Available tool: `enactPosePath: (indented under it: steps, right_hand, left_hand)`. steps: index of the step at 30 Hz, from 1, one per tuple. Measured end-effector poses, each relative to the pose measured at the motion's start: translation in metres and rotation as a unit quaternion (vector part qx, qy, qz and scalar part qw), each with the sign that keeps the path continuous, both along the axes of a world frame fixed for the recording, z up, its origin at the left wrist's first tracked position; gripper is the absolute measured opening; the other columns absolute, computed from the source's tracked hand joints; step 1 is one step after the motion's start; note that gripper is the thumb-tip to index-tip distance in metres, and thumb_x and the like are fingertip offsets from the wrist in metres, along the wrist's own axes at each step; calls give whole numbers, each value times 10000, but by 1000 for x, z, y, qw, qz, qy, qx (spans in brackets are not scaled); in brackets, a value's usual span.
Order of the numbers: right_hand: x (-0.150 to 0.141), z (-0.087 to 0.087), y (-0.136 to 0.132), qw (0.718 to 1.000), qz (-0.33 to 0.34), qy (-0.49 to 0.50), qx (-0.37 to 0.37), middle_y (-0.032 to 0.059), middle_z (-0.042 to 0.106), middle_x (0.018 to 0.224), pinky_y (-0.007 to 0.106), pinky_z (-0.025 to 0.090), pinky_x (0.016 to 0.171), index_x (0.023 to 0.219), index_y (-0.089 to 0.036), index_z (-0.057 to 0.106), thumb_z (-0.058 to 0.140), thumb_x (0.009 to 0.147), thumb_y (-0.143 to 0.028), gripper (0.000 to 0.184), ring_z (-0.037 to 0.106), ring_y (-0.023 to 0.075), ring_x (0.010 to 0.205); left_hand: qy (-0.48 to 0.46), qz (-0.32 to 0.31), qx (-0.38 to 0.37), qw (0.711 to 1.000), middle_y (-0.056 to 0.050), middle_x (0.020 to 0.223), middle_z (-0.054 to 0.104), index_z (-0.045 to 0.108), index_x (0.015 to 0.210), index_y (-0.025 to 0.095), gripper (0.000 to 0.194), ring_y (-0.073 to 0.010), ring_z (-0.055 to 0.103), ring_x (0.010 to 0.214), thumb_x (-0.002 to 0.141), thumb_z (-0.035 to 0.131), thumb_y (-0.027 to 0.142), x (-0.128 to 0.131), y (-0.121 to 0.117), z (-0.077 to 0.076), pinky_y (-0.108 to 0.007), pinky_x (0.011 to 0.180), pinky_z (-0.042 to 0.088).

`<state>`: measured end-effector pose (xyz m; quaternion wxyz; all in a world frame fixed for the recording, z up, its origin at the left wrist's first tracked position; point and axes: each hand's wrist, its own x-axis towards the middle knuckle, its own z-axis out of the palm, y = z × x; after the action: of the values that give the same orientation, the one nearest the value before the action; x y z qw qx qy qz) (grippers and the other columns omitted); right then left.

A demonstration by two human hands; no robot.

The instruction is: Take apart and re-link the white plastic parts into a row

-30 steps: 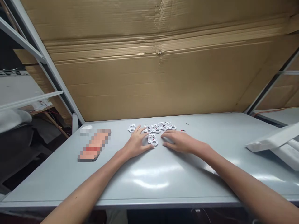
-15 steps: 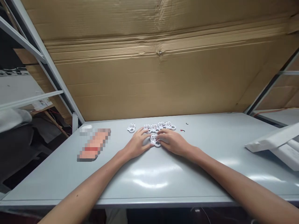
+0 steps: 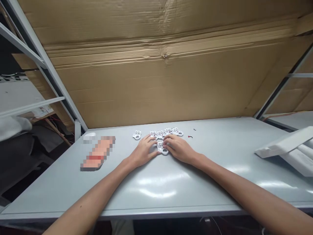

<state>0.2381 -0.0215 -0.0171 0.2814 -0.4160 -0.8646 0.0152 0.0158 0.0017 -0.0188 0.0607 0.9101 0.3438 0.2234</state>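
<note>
A white plastic part with a ring-shaped end lies on the grey table, its ring toward me. My left hand has thumb and forefinger against its left side, gripping it. From the right, the bent fingers of my right hand close on its upper right edge; anything small between those fingertips is hidden. Just beyond my fingers, several similar white parts stand in a row, partly covered by my hands. Another lone white part lies to the left of the row.
Small black and red bits lie right of the row. At left are a blurred-out orange object and a white item. White packaging sits at right. A cardboard wall rises behind the table.
My right fingers have shifted very slightly over the white part; both hands otherwise stay in place. The whole view has moved a little.
</note>
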Motion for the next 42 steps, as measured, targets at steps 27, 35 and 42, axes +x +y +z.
enactPosePath:
  steps: [27, 35, 42]
  right_hand:
    - [0, 25, -1, 635, -110, 637, -424, 40, 715, 900, 190, 569, 868, 951, -198, 698, 615, 853, -61, 187, 691, 121, 894]
    - [0, 37, -4, 554, -95, 667, -490, 107, 726, 1012, 218, 589, 879, 1090, -154, 636, 460, 820, 63, 388, 711, 144, 985]
    - [6, 31, 3, 570, -76, 655, -490, 179, 699, 1193, 313, 569, 945, 1156, -114, 617, 457, 936, -158, 275, 691, 214, 1088]
  left_hand:
    - [11, 17, 15, 1000, -94, 1322, 596, 678, 1096, 221, 297, -350, 395, 1389, 882, 694, 426, -5, -6, 4, -534, 1142, 358]
    - [4, 9, 29, 1000, -99, 1295, 620, 679, 1084, 215, 298, -345, 432, 1360, 877, 690, 429, -4, -6, 5, -534, 1126, 379]
    - [-1, 2, 24, 1000, -110, 1230, 652, 655, 1060, 194, 295, -337, 452, 1342, 865, 692, 412, 0, -7, 5, -524, 1123, 380]
